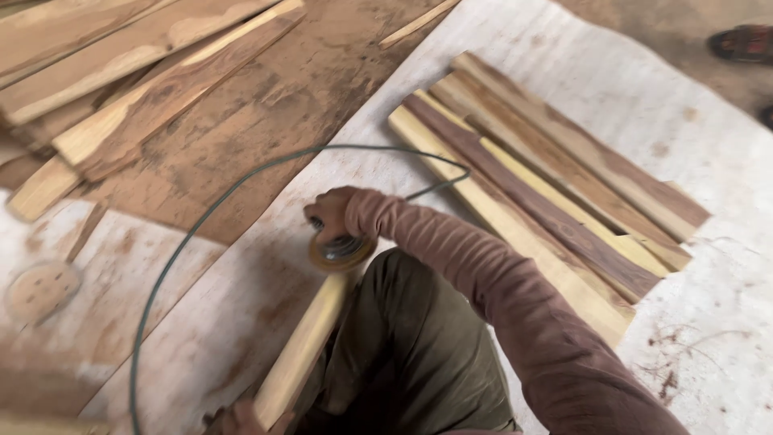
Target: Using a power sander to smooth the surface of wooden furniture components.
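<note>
Down at the far left of the frame a round sanding disc [42,290] lies flat on the dusty sheet [708,161], and above it, in the upper left, rough planks [145,89] are heaped at angles. A green cable [173,266] loops from the bottom edge up through the middle. At the bottom centre your left hand [241,419] is wrapped around the near end of a pale wooden strip [302,350], which runs up and to the right beside your knee. At its far end, in the middle of the frame, your right hand [328,213] is closed over a small disc sander [342,250] that presses on the strip. To the right, a row of two-tone slats [547,193] lies side by side on the sheet, and a sandal [741,42] shows in the upper right corner.
</note>
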